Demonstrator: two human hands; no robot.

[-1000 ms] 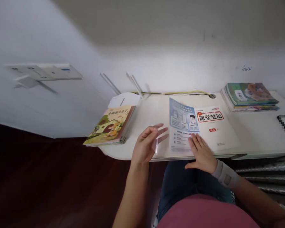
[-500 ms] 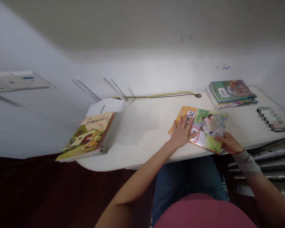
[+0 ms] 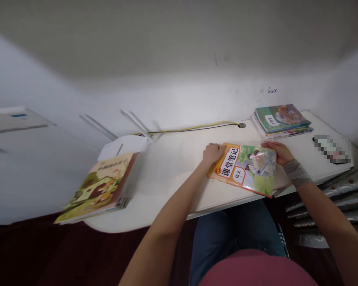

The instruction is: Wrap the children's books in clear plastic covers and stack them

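A workbook (image 3: pixel 241 169) with an orange spine strip and a picture of children lies on the white desk (image 3: pixel 167 171), close to its front edge. Something clear like plastic film seems to show along its top and right edges. My left hand (image 3: pixel 213 153) is closed at the workbook's upper left corner, its fingers curled and partly hidden. At the upper right corner, my right hand (image 3: pixel 278 151) pinches the edge, fingers on top. I cannot tell whether it grips the cover or only the film.
A stack of picture books (image 3: pixel 98 186) overhangs the desk's left end, beside white paper (image 3: pixel 123 145). Another book stack (image 3: pixel 282 118) sits at the back right, near a blurred-out phone (image 3: pixel 331 149). A yellow and black cable (image 3: pixel 193 128) runs along the wall to a hole.
My left hand has gone from lying flat on the cover to the upper left corner. My right hand has shifted from the lower right edge up to the upper right corner.
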